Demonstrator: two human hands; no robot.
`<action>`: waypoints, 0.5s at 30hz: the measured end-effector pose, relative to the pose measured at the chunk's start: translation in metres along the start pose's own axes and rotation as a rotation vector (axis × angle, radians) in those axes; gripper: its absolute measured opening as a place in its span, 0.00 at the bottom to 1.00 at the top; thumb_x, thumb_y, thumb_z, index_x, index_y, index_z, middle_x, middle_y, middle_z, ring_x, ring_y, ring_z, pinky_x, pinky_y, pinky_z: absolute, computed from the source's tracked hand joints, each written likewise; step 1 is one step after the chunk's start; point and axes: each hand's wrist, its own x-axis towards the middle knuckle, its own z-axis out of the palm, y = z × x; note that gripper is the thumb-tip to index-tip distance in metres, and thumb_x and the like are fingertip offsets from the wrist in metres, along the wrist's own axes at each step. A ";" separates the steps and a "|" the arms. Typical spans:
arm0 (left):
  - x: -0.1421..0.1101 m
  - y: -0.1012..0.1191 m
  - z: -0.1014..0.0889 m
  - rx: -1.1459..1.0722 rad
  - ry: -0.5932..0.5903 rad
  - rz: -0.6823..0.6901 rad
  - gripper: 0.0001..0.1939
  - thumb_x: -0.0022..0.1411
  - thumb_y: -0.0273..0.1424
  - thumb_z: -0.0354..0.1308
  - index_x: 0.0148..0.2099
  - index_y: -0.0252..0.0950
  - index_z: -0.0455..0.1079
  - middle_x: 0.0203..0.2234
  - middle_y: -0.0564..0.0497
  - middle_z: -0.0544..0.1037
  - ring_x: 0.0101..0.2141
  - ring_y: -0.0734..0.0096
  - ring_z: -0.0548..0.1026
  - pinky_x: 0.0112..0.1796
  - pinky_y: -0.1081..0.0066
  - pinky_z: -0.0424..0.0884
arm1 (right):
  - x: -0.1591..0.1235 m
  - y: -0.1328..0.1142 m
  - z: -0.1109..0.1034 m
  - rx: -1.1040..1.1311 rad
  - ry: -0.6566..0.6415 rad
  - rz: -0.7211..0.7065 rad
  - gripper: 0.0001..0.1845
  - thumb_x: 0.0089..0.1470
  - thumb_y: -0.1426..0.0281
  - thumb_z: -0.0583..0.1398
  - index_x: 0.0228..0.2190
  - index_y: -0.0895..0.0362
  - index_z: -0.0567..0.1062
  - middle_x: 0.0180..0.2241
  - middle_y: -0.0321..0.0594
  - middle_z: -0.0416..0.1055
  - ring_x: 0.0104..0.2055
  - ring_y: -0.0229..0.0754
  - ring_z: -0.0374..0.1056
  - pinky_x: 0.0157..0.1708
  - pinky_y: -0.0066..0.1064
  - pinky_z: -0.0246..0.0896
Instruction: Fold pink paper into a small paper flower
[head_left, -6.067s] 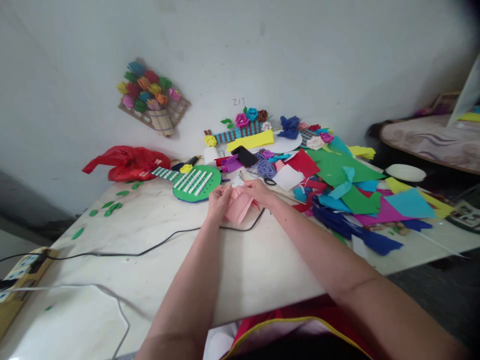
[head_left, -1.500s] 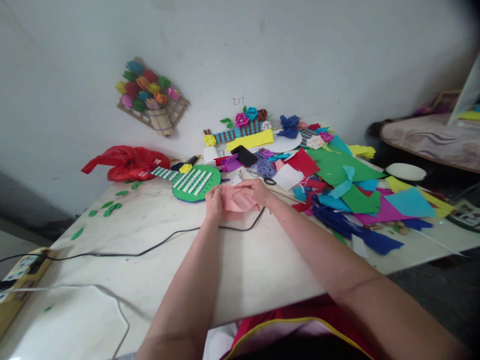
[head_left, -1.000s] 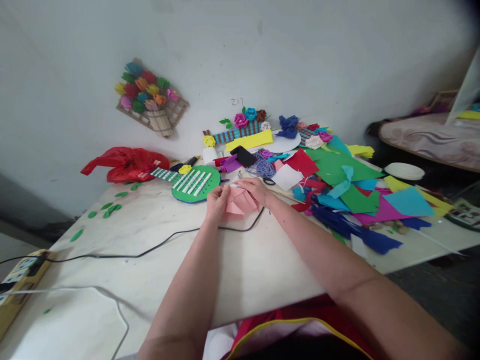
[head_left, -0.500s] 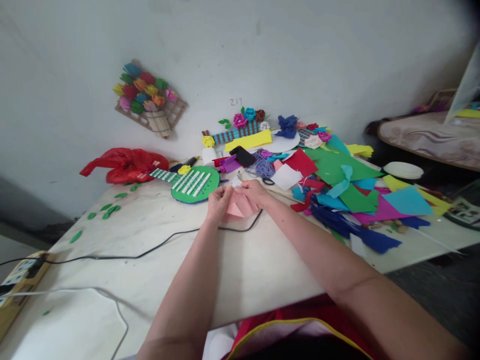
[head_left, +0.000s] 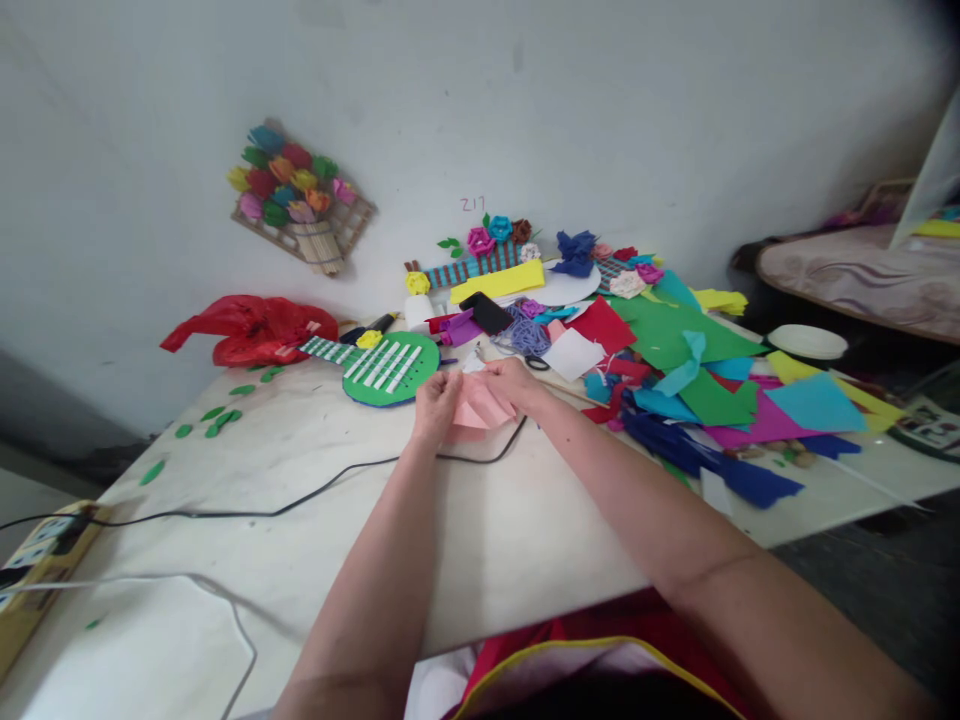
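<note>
A piece of pink crepe paper hangs between my two hands, just above the table. My left hand is closed on its left edge, fingers pinched. On the other side my right hand pinches the upper right edge. The paper looks creased and spread between them. Left of my hands lies a green guitar-shaped piece with white strips and a yellow paper flower. Scissors rest just beyond my right hand.
Coloured paper sheets pile up on the right. A black cable crosses the table to a power strip. At the back are a red plastic bag, a black phone and purple yarn. Green paper leaves lie left.
The pink paper is spread a little wider between my hands, and my fingers have shifted slightly apart. Everything else stays in place.
</note>
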 end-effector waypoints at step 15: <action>0.000 -0.001 -0.002 -0.046 -0.078 -0.078 0.19 0.47 0.45 0.60 0.24 0.33 0.63 0.16 0.57 0.63 0.18 0.80 0.59 0.19 0.77 0.53 | 0.000 0.001 -0.001 0.033 -0.038 0.011 0.19 0.39 0.56 0.61 0.16 0.58 0.66 0.13 0.31 0.57 0.18 0.31 0.51 0.18 0.26 0.44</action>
